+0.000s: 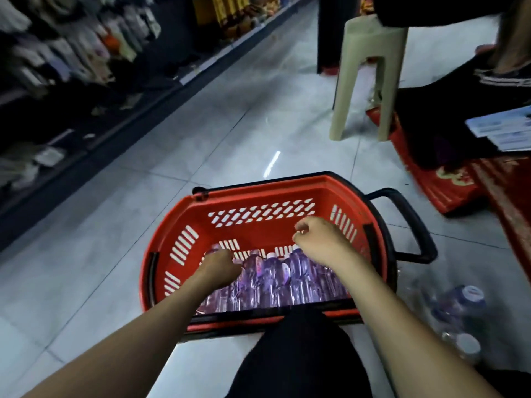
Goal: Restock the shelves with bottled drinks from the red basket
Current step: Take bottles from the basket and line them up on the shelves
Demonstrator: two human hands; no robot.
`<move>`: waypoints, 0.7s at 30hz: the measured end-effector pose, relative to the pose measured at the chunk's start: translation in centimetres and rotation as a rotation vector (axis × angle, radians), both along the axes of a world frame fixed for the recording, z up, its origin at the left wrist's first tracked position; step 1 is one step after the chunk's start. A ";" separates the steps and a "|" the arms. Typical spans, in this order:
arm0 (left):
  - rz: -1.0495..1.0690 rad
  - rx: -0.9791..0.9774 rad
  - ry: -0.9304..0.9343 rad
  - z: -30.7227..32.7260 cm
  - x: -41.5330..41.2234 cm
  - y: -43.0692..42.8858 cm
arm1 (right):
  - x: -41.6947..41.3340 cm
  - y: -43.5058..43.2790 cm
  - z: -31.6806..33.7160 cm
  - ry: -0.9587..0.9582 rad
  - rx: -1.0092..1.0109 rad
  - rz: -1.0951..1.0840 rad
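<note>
A red basket (pixel 258 202) with black handles stands on the tiled floor right in front of me. Several clear bottled drinks (pixel 275 280) with a purple tint lie packed in its bottom. My left hand (pixel 219 264) reaches down into the basket's left part, fingers curled onto a bottle's top; the grip itself is hidden. My right hand (pixel 321 239) hovers above the bottles on the right, fingers loosely curled with nothing visible in them. The store shelves (pixel 86 67) run along the left of the aisle.
More bottles (pixel 459 305) in clear wrap lie on the floor at my right. A beige plastic stool (pixel 370 76) stands ahead on the right, beside a seated person's legs (pixel 511 53) and a red mat (pixel 448 179). My dark-clothed knee (pixel 301 354) is near the basket.
</note>
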State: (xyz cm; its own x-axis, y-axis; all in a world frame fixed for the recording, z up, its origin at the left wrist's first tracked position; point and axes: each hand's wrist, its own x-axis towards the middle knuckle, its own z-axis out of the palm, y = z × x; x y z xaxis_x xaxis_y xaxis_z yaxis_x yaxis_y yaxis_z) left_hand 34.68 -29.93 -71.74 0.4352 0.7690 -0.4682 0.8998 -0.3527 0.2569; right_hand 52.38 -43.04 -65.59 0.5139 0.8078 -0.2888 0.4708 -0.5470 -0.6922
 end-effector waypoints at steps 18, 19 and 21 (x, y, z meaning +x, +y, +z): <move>0.455 -0.126 0.096 -10.5 -3.9 6.4 | -1.8 7.8 -15.0 -0.127 -0.637 -0.018; 0.457 -0.116 0.100 -10.7 -3.9 6.4 | -1.5 7.6 -15.5 -0.046 -0.648 -0.039; 0.466 -0.107 0.102 -11.0 -3.8 6.5 | -1.4 7.1 -16.3 0.048 -0.700 -0.095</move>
State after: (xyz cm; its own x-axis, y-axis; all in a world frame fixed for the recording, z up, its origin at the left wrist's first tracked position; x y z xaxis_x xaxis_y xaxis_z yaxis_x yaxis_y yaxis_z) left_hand 30.84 -23.44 -82.77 0.0039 0.8163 -0.5775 0.9781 0.1172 0.1722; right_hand 51.00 -35.95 -81.85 0.5467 0.3765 -0.7479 0.3772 -0.9082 -0.1814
